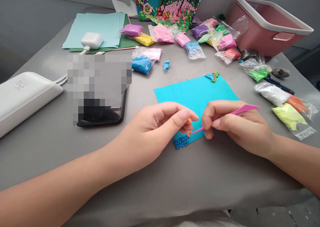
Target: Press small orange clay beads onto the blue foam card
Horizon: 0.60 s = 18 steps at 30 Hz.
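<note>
Orange clay (189,120) pinched in your left hand (160,127); right hand (232,125) grips pink tool (226,116), tip at blue sheet (197,96) between hands. Two corners beaded: near corner (182,141), far corner (212,76). Most of sheet bare.

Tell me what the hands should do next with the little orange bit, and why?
Probably press the orange clay bit, pinched in the left hand, down beside the blue clay dots at the near corner of the blue sheet. The pink tool in the right hand already points its tip there, where a few orange dots sit, so that patch looks like the place being filled.
</note>
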Tool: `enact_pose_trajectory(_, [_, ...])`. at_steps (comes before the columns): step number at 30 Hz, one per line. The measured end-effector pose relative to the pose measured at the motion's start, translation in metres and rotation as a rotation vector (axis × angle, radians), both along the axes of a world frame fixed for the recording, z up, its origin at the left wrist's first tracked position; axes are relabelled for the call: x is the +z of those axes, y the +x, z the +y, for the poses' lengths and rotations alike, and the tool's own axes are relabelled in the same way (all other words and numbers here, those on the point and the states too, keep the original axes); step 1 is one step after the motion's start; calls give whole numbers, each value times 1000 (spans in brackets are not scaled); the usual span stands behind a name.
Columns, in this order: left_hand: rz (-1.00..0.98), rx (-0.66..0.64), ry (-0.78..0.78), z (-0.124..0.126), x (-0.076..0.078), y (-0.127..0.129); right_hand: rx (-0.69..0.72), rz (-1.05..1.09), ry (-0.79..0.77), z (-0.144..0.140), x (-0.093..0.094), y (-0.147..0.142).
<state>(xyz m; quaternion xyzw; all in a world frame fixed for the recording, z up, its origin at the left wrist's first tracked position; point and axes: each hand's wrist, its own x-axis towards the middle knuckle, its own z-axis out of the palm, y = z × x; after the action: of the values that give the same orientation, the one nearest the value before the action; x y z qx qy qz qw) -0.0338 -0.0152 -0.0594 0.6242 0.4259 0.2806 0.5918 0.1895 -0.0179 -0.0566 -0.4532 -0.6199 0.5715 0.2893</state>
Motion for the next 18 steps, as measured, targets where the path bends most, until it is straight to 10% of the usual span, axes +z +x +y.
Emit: enact_pose_trajectory(18, [-49,-10,-37,-1,0,0,136,-194,205,-9,1,0])
